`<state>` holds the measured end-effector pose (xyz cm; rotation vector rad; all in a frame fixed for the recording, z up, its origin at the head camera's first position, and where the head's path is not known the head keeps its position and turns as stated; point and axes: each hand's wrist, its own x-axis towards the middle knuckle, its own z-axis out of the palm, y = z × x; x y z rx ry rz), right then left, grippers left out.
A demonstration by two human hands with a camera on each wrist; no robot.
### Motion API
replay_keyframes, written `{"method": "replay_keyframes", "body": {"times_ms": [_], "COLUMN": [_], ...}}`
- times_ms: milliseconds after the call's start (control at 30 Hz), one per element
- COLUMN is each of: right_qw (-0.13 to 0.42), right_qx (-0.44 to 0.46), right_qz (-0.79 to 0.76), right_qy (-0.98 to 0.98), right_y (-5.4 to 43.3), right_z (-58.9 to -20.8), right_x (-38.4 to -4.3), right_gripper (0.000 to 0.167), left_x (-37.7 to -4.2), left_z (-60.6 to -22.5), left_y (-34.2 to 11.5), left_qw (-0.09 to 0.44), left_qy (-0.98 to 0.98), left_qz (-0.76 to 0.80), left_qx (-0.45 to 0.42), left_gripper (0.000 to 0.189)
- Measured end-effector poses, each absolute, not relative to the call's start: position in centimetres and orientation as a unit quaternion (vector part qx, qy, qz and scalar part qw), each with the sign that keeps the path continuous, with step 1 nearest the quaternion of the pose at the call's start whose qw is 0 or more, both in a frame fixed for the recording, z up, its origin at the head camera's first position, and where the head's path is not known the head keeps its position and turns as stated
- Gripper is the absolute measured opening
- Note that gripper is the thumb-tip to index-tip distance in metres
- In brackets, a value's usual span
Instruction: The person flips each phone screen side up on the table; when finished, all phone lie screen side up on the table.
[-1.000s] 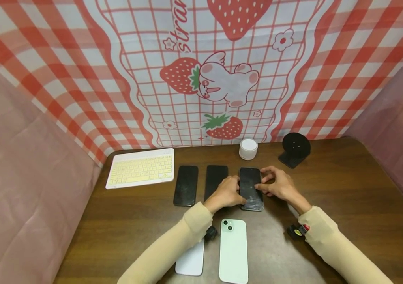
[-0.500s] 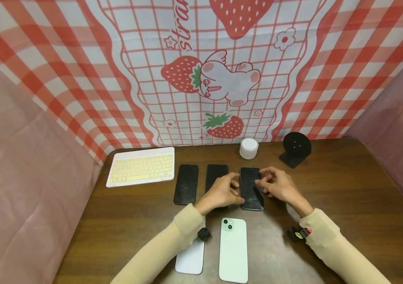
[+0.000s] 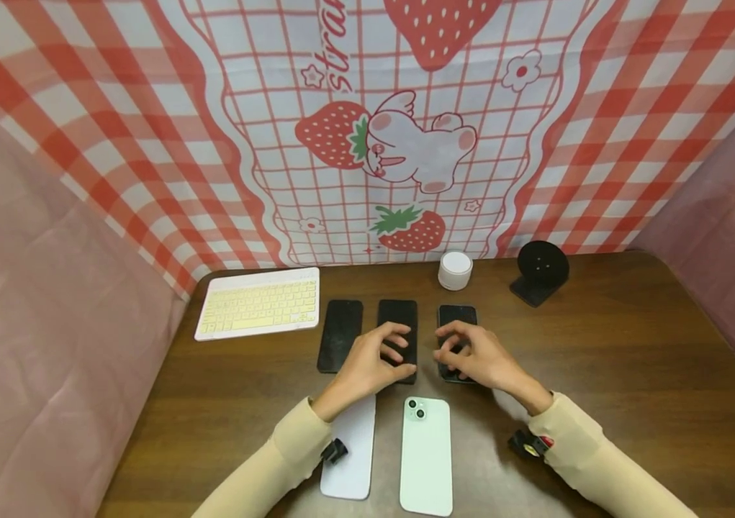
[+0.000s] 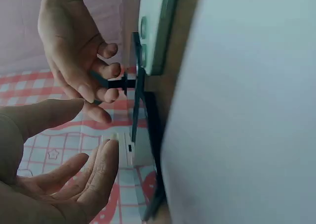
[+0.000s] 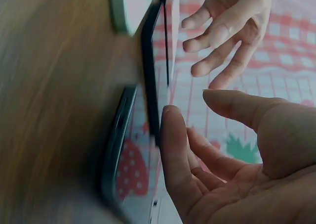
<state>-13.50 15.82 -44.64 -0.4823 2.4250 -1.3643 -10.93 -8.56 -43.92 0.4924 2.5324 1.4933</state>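
My left hand [image 3: 367, 367] hovers over the middle black phone [image 3: 399, 314], its thumb and fingers spread apart with nothing between them. Above the right black phone [image 3: 458, 314] is my right hand [image 3: 480, 356], fingers loosely bent and holding nothing. Both wrist views show a gap between thumb and fingers on each hand. A third black phone [image 3: 343, 332] lies left of these two, screen up. Nearer me, a pale green phone [image 3: 426, 460] lies camera side up. Beside it is a white phone-shaped slab [image 3: 349, 464], partly covered by my left wrist.
A white keyboard [image 3: 258, 303] with yellow keys lies at the back left of the wooden table [image 3: 652, 374]. A white round cylinder [image 3: 455, 270] and a black stand [image 3: 540, 272] with a round plate are at the back. A strawberry-print cloth [image 3: 419, 155] hangs behind.
My left hand has come away from the right black phone and moved left over the middle one. My right hand has shifted left, from that phone's right edge to above it. The phones lie where they were.
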Motion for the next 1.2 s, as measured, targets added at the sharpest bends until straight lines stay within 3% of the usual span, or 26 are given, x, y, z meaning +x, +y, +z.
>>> {"method": "replay_keyframes", "body": {"times_ms": [533,1200], "right_qw": [0.188,0.199], "right_qx": [-0.278,-0.284], "right_qz": [-0.469,-0.440], "right_qy": [0.817,0.828], "right_y": [9.8,6.7], "right_z": [-44.8,-45.3], "right_x": [-10.7,-9.3], "right_gripper": [0.031,0.034], "left_x": [-4.6,2.1], "left_z": [-44.0,-44.4], "left_y": [-12.7,-13.1], "left_qw": [-0.005,0.026], "left_qy": [0.913,0.970], "left_qz": [0.390,0.234], "left_qx": [0.118,0.058], "left_gripper": [0.065,0.109]}}
